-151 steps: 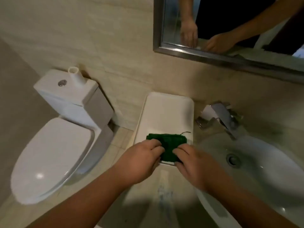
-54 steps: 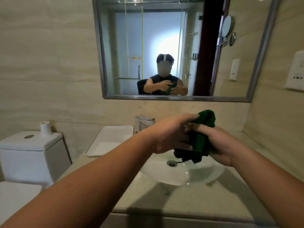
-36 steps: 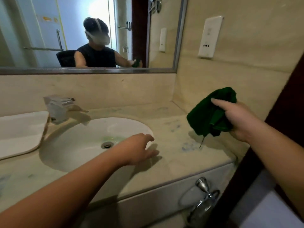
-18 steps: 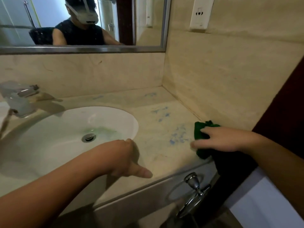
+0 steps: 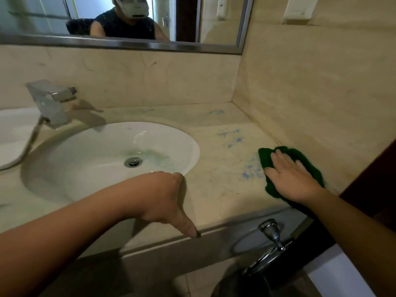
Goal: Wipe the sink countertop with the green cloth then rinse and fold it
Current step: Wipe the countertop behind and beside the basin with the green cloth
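The green cloth (image 5: 308,161) lies bunched on the beige stone countertop (image 5: 222,168) at its right end, close to the side wall. My right hand (image 5: 289,176) presses flat on the cloth with straight fingers. Blue smears (image 5: 248,170) mark the stone just left of the cloth and further back. My left hand (image 5: 162,196) rests on the counter's front edge beside the white sink basin (image 5: 90,157), its thumb pointing down over the edge; its fingers are hidden.
A chrome faucet (image 5: 51,103) stands behind the basin at the left, with a white tray (image 5: 10,136) beside it. A mirror (image 5: 120,20) hangs above. A chrome towel ring (image 5: 272,239) sticks out below the counter front. The tiled side wall bounds the counter on the right.
My right hand has flattened on the cloth and slid it slightly back along the wall. My left hand stays on the counter edge.
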Demonstrator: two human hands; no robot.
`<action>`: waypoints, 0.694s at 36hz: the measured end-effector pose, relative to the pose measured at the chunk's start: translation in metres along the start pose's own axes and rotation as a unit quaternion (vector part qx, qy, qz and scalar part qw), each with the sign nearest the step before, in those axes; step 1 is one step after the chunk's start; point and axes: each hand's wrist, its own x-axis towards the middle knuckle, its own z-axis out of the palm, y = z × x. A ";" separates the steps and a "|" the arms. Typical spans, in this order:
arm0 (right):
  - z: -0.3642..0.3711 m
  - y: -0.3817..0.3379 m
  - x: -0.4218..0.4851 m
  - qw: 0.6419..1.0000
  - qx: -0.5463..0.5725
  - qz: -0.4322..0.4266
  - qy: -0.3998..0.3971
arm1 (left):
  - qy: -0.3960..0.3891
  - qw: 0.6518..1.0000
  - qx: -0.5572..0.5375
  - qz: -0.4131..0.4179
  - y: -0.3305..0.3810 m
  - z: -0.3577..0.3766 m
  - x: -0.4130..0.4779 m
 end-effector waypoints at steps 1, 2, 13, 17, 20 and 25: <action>0.002 -0.006 0.001 1.000 -0.004 -0.003 0.001 | 0.003 1.000 0.002 -0.002 0.000 0.001 0.000; 0.004 -0.013 0.001 1.000 -0.006 -0.008 0.002 | 0.004 1.000 0.003 -0.004 -0.001 0.001 0.001; 0.028 -0.169 0.006 0.993 0.026 -0.103 0.047 | 0.012 0.998 0.057 -0.032 0.008 0.006 -0.005; 0.027 -0.229 0.011 0.993 -0.002 -0.114 0.031 | -0.005 0.996 0.081 -0.030 -0.001 0.007 -0.016; 0.014 -0.265 0.014 0.984 0.153 -0.097 -0.002 | -0.032 0.997 0.059 -0.035 -0.014 0.005 -0.024; -0.043 -0.240 0.019 0.942 0.310 -0.116 0.064 | 0.003 0.999 0.036 -0.025 -0.025 0.008 -0.027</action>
